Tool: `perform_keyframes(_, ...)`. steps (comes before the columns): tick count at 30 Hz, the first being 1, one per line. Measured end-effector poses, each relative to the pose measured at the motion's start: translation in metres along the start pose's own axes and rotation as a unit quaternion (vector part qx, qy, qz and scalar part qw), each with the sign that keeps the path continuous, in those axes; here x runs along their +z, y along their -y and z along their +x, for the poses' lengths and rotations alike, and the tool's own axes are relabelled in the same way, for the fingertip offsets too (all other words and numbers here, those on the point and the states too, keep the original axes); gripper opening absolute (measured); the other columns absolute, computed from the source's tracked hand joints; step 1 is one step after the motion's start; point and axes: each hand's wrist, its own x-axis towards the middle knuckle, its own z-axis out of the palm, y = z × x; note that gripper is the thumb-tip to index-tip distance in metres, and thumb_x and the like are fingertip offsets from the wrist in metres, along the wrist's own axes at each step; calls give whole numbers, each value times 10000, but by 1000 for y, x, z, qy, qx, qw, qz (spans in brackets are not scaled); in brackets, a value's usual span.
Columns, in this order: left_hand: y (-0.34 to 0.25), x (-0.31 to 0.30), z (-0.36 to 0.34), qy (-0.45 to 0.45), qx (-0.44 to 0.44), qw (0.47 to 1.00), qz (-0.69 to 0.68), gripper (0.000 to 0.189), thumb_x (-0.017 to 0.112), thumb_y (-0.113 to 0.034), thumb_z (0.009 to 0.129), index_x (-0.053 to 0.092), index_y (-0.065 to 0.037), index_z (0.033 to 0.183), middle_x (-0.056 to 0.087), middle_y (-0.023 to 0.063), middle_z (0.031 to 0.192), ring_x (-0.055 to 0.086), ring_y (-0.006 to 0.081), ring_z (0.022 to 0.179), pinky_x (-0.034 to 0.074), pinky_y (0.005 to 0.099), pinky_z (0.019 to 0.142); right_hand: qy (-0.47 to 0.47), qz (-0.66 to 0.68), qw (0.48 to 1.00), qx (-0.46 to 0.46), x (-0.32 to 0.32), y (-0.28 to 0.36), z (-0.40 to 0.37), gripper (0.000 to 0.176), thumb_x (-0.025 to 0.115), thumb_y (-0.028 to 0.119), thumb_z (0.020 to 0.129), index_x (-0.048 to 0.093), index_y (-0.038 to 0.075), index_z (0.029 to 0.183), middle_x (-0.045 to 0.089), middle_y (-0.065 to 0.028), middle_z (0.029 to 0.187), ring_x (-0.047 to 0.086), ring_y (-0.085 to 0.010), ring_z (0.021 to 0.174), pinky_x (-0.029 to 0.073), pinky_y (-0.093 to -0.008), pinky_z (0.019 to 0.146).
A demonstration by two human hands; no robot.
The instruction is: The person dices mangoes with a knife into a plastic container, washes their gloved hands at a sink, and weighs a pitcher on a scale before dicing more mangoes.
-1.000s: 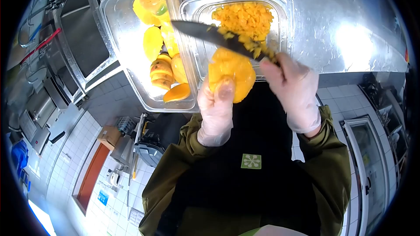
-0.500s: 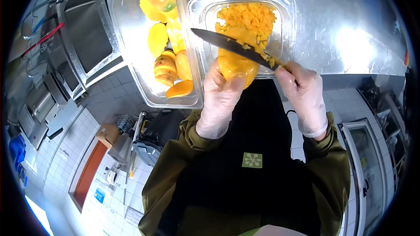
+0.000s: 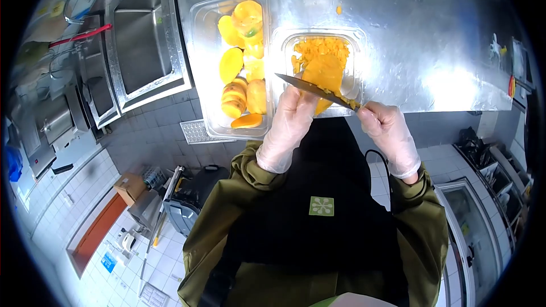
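Wears a thin, see-through disposable glove on the left hand and another on the right hand, each wrinkled and ending loosely at the wrist. Has olive-green jacket sleeves, creased and bunched at the cuffs. Carries a black apron over the chest, marked with a small green square patch bearing a white flower-like sign. Shows a thin black cord looping beside the right cuff.
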Motion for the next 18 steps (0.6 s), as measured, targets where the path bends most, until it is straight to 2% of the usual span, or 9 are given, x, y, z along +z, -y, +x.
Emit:
perform_keyframes(3,-1,3,2,-22,-3,999,46,236,443,-65,892,506,-10,1113,565,36,1040,494,115,971,388,261,860,-38,-49,998,-17,0,6,-1,281,595,290,826,572,51,680,488,-126,523,515,-287,482,417,-329,477)
perform_keyframes(6,3,10,0,-34,48,998,35,249,475,-62,895,522,-23,1137,553,9,1031,483,88,971,383,240,857,-79,-97,991,-38,6,4,-1,280,608,300,811,566,64,666,511,-130,531,547,-309,509,428,-348,475)
perform_keyframes(9,3,8,-2,-22,36,997,67,255,467,-61,891,518,-18,1137,561,17,1016,490,82,937,392,228,828,-118,-140,981,-60,12,4,-1,283,614,307,804,560,68,663,523,-132,538,552,-319,516,432,-356,471)
perform_keyframes(12,-5,9,-4,-15,-20,985,168,269,436,-74,868,488,-8,1124,586,123,980,549,181,918,419,278,806,-140,-170,973,-68,16,2,1,273,611,304,806,567,66,681,533,-137,550,557,-327,529,434,-361,473)
perform_keyframes(13,2,11,-3,-25,32,991,130,280,439,-78,854,481,-8,1122,580,138,955,553,190,899,424,284,800,-144,-169,973,-64,15,1,1,270,608,302,809,568,64,688,535,-140,555,559,-329,536,435,-362,478)
perform_keyframes(16,-1,5,-3,-60,23,983,172,232,464,-96,859,498,-4,1069,590,130,853,572,192,809,447,296,722,-137,-131,981,-47,14,5,-2,266,598,296,816,573,56,703,542,-147,570,562,-335,555,438,-367,493)
perform_keyframes(18,-7,-12,-1,-78,-3,957,278,205,498,-129,862,513,-8,1027,581,124,741,578,197,714,451,312,630,-133,-104,985,-29,12,7,-5,269,592,294,820,574,50,709,546,-151,581,565,-338,567,439,-368,503)
